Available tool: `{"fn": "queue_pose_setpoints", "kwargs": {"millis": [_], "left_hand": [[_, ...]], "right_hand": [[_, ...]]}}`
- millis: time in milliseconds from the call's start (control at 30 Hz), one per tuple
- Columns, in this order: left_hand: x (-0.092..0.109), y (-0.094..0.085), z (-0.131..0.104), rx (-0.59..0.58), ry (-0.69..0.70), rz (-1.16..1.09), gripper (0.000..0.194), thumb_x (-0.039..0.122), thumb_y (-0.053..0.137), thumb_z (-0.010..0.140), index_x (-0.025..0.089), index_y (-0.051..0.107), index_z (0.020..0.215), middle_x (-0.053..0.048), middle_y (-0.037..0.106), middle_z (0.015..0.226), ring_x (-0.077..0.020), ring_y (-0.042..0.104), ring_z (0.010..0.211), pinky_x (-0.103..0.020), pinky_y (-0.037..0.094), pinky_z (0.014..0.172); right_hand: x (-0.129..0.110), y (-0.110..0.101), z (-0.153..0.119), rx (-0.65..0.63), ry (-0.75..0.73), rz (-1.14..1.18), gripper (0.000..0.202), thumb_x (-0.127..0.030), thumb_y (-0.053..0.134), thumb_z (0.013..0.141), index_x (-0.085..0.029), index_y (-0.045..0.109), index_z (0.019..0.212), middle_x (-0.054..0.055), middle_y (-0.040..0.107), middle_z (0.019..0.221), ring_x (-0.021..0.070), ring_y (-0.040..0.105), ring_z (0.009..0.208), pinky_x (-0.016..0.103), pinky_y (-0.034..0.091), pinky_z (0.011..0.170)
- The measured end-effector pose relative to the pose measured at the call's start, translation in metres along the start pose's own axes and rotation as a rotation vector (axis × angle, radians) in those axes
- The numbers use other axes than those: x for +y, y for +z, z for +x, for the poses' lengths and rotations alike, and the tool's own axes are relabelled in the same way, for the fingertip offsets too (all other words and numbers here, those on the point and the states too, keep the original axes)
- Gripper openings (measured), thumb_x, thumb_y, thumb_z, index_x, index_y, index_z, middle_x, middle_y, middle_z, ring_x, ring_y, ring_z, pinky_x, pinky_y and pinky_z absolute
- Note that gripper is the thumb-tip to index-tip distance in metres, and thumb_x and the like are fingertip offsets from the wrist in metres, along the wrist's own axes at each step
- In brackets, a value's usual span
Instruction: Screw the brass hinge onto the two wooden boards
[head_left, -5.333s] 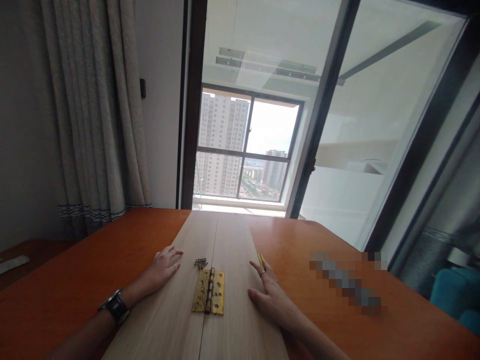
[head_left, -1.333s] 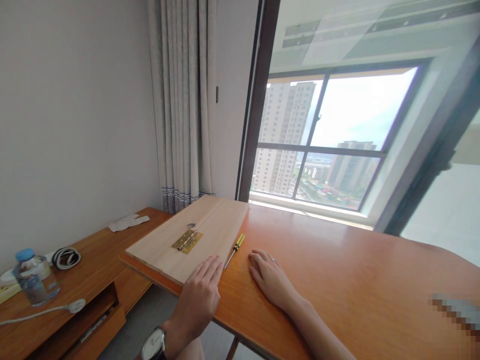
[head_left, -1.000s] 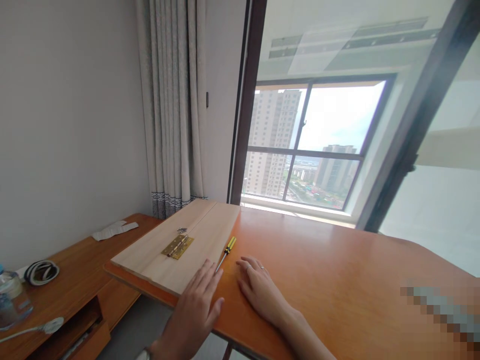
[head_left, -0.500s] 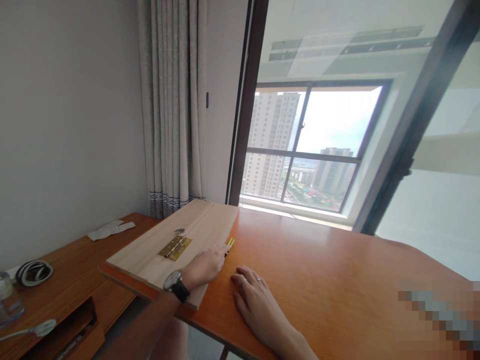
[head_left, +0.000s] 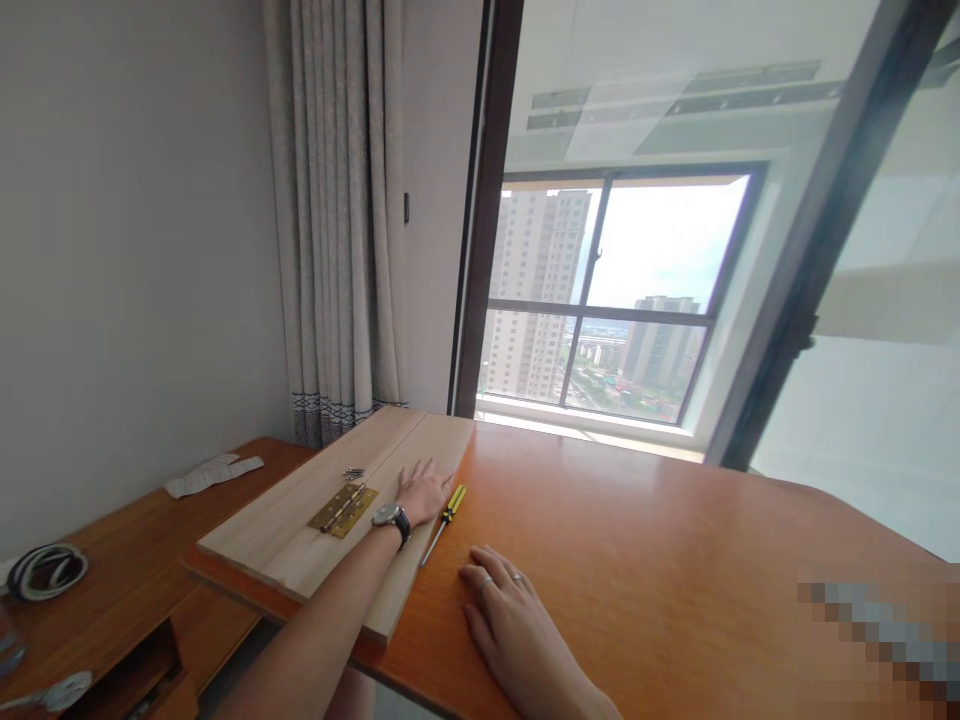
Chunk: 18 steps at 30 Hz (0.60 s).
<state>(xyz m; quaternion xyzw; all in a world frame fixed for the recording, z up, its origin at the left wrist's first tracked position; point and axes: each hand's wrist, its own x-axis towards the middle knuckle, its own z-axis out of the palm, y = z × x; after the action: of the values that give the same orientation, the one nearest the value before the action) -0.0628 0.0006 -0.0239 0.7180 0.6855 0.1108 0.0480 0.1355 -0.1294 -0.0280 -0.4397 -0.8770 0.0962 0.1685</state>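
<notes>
My left hand (head_left: 424, 492), with a watch on its wrist, lies open with fingers spread on a pale wooden board (head_left: 427, 445). Just right of it, on the table, is a screwdriver (head_left: 453, 505) with a yellow and black handle, its shaft pointing toward me along the board's edge. A brass hinge (head_left: 343, 510) lies unfolded on the boards, left of my left hand, across the seam between two of them. Several small screws (head_left: 354, 473) sit beyond the hinge. My right hand (head_left: 514, 615) rests on the tabletop, fingers stretched out and holding nothing.
The orange-brown table (head_left: 637, 540) reaches toward the window. At left, a lower wooden cabinet (head_left: 135, 540) carries a coiled cable (head_left: 46, 572) and white paper strips (head_left: 214, 475). A curtain (head_left: 345, 220) hangs behind the boards. The lower right corner is pixelated.
My left hand has left the screwdriver handle and opened onto the board. The screwdriver now shows whole on the table. My right hand stays nearly in place; the view has shifted slightly.
</notes>
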Motion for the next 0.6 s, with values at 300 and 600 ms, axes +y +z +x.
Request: {"fn": "queue_pose_setpoints", "kwargs": {"millis": [300, 600], "left_hand": [[0.001, 0.002, 0.003, 0.023, -0.036, 0.011, 0.052, 0.045, 0.026, 0.099, 0.035, 0.041, 0.149, -0.009, 0.030, 0.161, -0.0333, 0.028, 0.147, -0.060, 0.019, 0.116], [0.004, -0.002, -0.004, 0.107, 0.022, -0.051, 0.050, 0.042, 0.034, 0.099, 0.024, 0.052, 0.141, -0.015, 0.039, 0.155, -0.0363, 0.027, 0.147, -0.061, 0.022, 0.114]], "right_hand": [[-0.004, -0.004, -0.003, -0.040, 0.010, -0.043, 0.043, -0.017, 0.042, 0.095, -0.014, 0.060, 0.134, 0.014, 0.049, 0.150, 0.0290, 0.041, 0.142, 0.046, 0.031, 0.119], [0.002, 0.007, -0.002, 0.044, -0.017, -0.022, 0.042, -0.016, 0.045, 0.092, -0.016, 0.062, 0.130, 0.012, 0.054, 0.146, 0.0284, 0.045, 0.139, 0.044, 0.033, 0.118]]}}
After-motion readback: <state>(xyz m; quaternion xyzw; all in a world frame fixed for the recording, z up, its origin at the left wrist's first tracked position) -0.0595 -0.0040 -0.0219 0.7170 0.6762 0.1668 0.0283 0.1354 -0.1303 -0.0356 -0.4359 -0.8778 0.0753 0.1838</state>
